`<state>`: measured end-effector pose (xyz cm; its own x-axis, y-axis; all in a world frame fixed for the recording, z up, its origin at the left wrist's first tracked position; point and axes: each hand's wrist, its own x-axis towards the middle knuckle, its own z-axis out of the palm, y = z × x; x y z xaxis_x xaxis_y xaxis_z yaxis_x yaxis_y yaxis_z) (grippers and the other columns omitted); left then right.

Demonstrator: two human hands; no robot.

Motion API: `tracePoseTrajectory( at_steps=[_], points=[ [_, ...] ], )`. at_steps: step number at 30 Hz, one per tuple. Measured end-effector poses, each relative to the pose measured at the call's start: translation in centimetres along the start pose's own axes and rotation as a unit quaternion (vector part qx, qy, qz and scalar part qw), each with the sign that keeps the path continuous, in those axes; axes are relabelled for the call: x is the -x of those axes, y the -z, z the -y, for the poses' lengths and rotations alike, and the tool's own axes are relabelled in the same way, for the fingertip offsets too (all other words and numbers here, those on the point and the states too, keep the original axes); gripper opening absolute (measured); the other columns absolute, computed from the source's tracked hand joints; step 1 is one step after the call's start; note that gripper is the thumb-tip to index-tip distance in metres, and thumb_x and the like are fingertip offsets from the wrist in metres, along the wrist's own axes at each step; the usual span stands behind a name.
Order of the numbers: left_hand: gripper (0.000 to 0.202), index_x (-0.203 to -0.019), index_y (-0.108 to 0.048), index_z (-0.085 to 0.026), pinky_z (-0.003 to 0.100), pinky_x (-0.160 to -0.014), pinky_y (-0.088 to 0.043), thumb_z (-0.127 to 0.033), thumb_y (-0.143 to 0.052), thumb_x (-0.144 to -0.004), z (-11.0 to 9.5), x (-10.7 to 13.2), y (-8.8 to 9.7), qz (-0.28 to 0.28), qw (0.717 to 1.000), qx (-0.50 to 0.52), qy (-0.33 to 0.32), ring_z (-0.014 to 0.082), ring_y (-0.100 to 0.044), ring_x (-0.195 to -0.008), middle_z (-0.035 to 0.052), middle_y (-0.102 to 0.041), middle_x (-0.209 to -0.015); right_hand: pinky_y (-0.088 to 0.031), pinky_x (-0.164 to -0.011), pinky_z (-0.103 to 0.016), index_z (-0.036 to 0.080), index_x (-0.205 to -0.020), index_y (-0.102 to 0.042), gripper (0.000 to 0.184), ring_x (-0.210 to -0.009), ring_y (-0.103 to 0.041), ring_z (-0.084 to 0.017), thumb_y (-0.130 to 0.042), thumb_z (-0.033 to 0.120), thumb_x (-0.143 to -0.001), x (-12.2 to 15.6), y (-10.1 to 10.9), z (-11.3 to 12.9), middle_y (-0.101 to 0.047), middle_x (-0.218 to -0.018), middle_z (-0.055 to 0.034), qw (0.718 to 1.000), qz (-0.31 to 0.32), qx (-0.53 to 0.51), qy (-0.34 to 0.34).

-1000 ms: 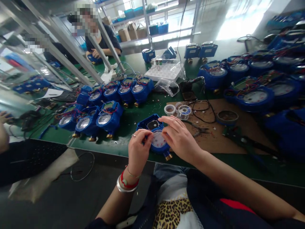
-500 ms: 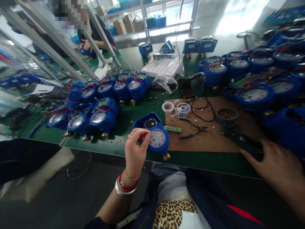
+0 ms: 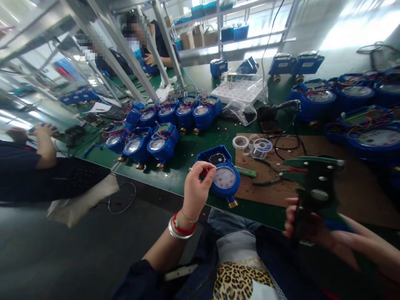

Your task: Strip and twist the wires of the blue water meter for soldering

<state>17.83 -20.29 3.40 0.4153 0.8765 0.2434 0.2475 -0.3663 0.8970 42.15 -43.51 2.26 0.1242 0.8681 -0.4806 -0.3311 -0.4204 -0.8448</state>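
My left hand (image 3: 197, 189) is closed in a pinch over the left side of a blue water meter (image 3: 225, 178). Between thumb and fingertips are thin wires, mostly covered by the fingers. The meter lies on the bench edge, its upper compartment uncovered and its brass fitting toward me. My right hand (image 3: 325, 237) grips the handles of a green and black wire stripper (image 3: 320, 191), raised in front of the cardboard with its jaws upward. Beside the meter lies a green battery-like cylinder (image 3: 246, 171), partly behind it. Green-handled cutters (image 3: 268, 180) rest right of that.
Blue meters with loose wires stand in rows at left (image 3: 161, 143) and right (image 3: 312, 98). On the cardboard (image 3: 250, 196) are tape rolls (image 3: 240, 142) and a solder spool (image 3: 262, 146). A white tray (image 3: 237, 89) lies behind. Other people sit at the left and across the bench.
My right hand has picked up the wire stripper from the cardboard and brought it up and leftward. My left hand keeps its pinch at the meter. The camera view has turned left.
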Motion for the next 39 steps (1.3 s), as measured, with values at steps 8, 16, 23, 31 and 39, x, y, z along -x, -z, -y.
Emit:
tracePoseTrajectory(
  at_steps=[8, 16, 23, 31, 39],
  points=[
    [0.014, -0.088, -0.062, -0.019, 0.025, -0.069, -0.046, -0.032, -0.057, -0.089, -0.1, -0.3, 0.7, 0.027, 0.992, 0.112, 0.06, 0.015, -0.055, -0.077, 0.0025, -0.06, -0.084, -0.05, -0.082, -0.033, 0.015, -0.107, -0.064, 0.028, -0.085, -0.065, -0.02, -0.062, 0.03, -0.084, -6.1, -10.2, 4.7, -0.067, -0.093, -0.0085, 0.965, 0.205, -0.151, -0.06],
    [0.014, -0.086, -0.061, -0.018, 0.023, -0.069, -0.041, -0.031, -0.06, -0.088, 0.0, -0.5, 1.2, 0.046, 0.98, 0.177, 0.077, 0.0136, -0.049, -0.076, 0.0019, -0.058, -0.086, -0.048, -0.072, -0.028, 0.013, -0.101, -0.064, 0.03, -0.074, -0.062, -0.017, -0.059, 0.039, -0.088, -6.8, -11.2, 4.1, -0.065, -0.082, -0.007, 0.96, 0.205, -0.173, -0.084],
    [0.014, -0.087, -0.061, -0.018, 0.022, -0.07, -0.038, -0.032, -0.061, -0.088, -0.1, -0.5, 1.3, 0.055, 0.975, 0.195, 0.095, 0.0121, -0.046, -0.076, 0.0005, -0.054, -0.085, -0.045, -0.067, -0.028, 0.012, -0.097, -0.061, 0.028, -0.07, -0.059, -0.016, -0.057, 0.039, -0.089, -7.0, -11.9, 4.2, -0.061, -0.076, -0.0061, 0.963, 0.202, -0.162, -0.072],
    [0.013, -0.085, -0.061, -0.017, 0.022, -0.069, -0.038, -0.03, -0.063, -0.087, -0.1, -0.5, 1.4, 0.047, 0.972, 0.209, 0.096, 0.0122, -0.046, -0.076, 0.0004, -0.054, -0.084, -0.042, -0.065, -0.026, 0.012, -0.099, -0.058, 0.026, -0.068, -0.057, -0.014, -0.058, 0.037, -0.089, -7.1, -12.1, 3.9, -0.058, -0.075, -0.0038, 0.965, 0.204, -0.152, -0.058],
    [0.011, -0.085, -0.06, -0.017, 0.021, -0.07, -0.038, -0.027, -0.063, -0.087, -0.1, -0.5, 1.3, 0.047, 0.966, 0.23, 0.103, 0.0116, -0.046, -0.076, 0.0002, -0.055, -0.085, -0.042, -0.068, -0.03, 0.012, -0.104, -0.056, 0.029, -0.072, -0.057, -0.015, -0.057, 0.037, -0.09, -7.2, -11.9, 3.8, -0.059, -0.08, -0.0051, 0.968, 0.204, -0.132, -0.06]
  ],
)
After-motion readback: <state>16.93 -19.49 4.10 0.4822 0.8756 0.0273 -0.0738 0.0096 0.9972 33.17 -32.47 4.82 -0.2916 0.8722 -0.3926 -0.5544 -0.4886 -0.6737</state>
